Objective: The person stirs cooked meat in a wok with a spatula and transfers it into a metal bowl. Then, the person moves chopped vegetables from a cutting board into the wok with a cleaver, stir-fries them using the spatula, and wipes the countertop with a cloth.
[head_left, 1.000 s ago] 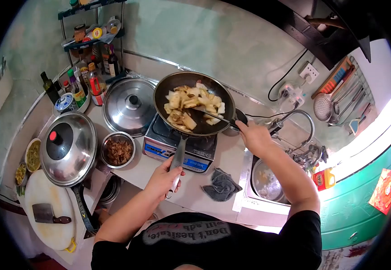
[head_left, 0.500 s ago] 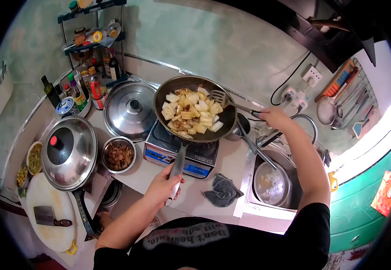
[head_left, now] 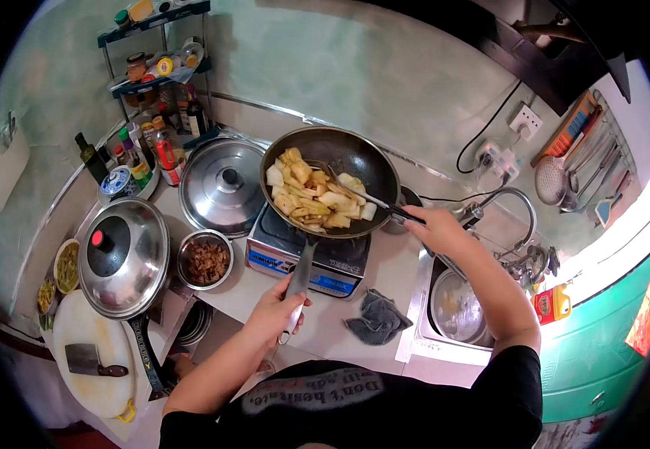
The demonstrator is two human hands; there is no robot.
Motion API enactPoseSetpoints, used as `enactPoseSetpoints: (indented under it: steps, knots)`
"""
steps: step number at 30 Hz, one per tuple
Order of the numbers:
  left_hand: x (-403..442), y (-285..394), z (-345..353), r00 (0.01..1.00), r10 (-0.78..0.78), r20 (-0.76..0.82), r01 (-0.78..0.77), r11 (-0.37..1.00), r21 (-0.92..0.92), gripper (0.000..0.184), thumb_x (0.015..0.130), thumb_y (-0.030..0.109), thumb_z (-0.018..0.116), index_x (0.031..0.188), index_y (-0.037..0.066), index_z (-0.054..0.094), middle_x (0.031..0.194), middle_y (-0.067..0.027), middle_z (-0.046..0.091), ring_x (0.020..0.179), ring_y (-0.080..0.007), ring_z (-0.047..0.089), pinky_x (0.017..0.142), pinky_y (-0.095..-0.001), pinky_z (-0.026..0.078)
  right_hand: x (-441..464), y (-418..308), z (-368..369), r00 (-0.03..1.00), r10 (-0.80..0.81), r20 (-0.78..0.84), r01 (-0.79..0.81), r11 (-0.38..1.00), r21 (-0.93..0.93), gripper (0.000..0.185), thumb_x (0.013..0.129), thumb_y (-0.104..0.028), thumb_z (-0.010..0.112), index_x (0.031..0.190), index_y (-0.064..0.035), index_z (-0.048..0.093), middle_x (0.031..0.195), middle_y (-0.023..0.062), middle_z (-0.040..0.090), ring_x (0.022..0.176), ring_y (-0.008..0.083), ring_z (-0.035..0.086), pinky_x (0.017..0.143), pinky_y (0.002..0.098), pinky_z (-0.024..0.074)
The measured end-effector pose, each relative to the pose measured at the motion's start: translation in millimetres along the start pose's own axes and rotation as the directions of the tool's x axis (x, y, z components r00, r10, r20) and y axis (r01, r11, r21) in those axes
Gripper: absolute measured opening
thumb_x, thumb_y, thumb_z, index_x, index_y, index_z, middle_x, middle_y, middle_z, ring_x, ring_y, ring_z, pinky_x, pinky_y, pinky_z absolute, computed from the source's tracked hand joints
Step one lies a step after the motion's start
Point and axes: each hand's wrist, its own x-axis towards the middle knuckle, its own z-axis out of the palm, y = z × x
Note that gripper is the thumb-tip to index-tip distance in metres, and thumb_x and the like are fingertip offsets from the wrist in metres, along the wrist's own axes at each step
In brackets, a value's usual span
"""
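A dark frying pan (head_left: pixel 370 161) sits over a portable gas stove (head_left: pixel 306 267), and pale and browned food chunks (head_left: pixel 314 193) fill its left and lower part. My left hand (head_left: pixel 274 310) is wrapped round the pan's grey handle. On the right, my right hand (head_left: pixel 437 227) grips the black handle of a metal spatula (head_left: pixel 370 197), whose blade is partly buried in the food. Left of the stove stands a steel bowl (head_left: pixel 205 260) of brown meat pieces.
Two lidded pans (head_left: pixel 222 183) (head_left: pixel 124 258) stand left of the stove. A cleaver (head_left: pixel 94 361) lies on a round cutting board (head_left: pixel 94 329). Right of a grey cloth (head_left: pixel 379 317) is the sink (head_left: pixel 457 305). Bottles (head_left: pixel 166 150) stand by the back wall.
My right hand has come left and down, and the spatula has moved from the pan's right edge into the food. The food is now gathered more to the left.
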Motion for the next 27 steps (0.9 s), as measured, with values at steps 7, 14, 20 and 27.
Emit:
enactPoseSetpoints:
  steps: [7, 14, 20, 27]
  knots:
    - [1, -3, -2, 1.0, 0.014, -0.002, -0.014, 1.0, -0.009, 0.046, 0.082, 0.012, 0.049, 0.125, 0.012, 0.035, 0.08, -0.007, 0.052, 0.049, -0.0114, 0.048, 0.038, -0.0232, 0.039, -66, -56, -29, 0.998, 0.061, 0.016, -0.054, 0.955, -0.292, 0.032, 0.077, -0.02, 0.055, 0.106, -0.0087, 0.054, 0.077, 0.0162, 0.058, 0.071, 0.0315, 0.056, 0.062, 0.0374, 0.0439]
    - [2, -4, -2, 0.999, 0.037, 0.022, -0.037, 0.999, -0.007, 0.045, 0.083, 0.011, 0.048, 0.126, 0.012, 0.034, 0.08, -0.0076, 0.051, 0.049, -0.0117, 0.048, 0.037, -0.0233, 0.038, -53, -40, 13, 1.0, -0.029, 0.012, 0.031, 0.948, -0.316, 0.031, 0.077, -0.022, 0.053, 0.106, -0.0108, 0.052, 0.063, 0.0136, 0.056, 0.062, 0.03, 0.056, 0.053, 0.0398, 0.0435]
    - [0, -1, 0, 0.999, 0.038, 0.012, -0.038, 0.999, -0.012, 0.044, 0.083, 0.011, 0.048, 0.125, 0.011, 0.034, 0.081, -0.0086, 0.051, 0.048, -0.0122, 0.047, 0.036, -0.0238, 0.038, -37, -18, 9, 0.995, -0.006, -0.098, -0.035, 0.911, -0.411, 0.031, 0.077, -0.022, 0.052, 0.105, -0.0088, 0.053, 0.07, 0.0136, 0.057, 0.066, 0.0304, 0.057, 0.058, 0.0401, 0.0441]
    - [-1, 0, 1, 1.0, 0.025, 0.009, -0.025, 1.0, -0.003, 0.045, 0.084, 0.011, 0.046, 0.127, 0.014, 0.032, 0.081, -0.0062, 0.053, 0.05, -0.0097, 0.048, 0.038, -0.0215, 0.039, -80, -50, -49, 0.998, -0.063, 0.008, 0.063, 0.964, -0.26, 0.03, 0.076, -0.02, 0.054, 0.106, -0.0135, 0.054, 0.073, 0.0145, 0.057, 0.069, 0.0312, 0.056, 0.062, 0.0402, 0.0434]
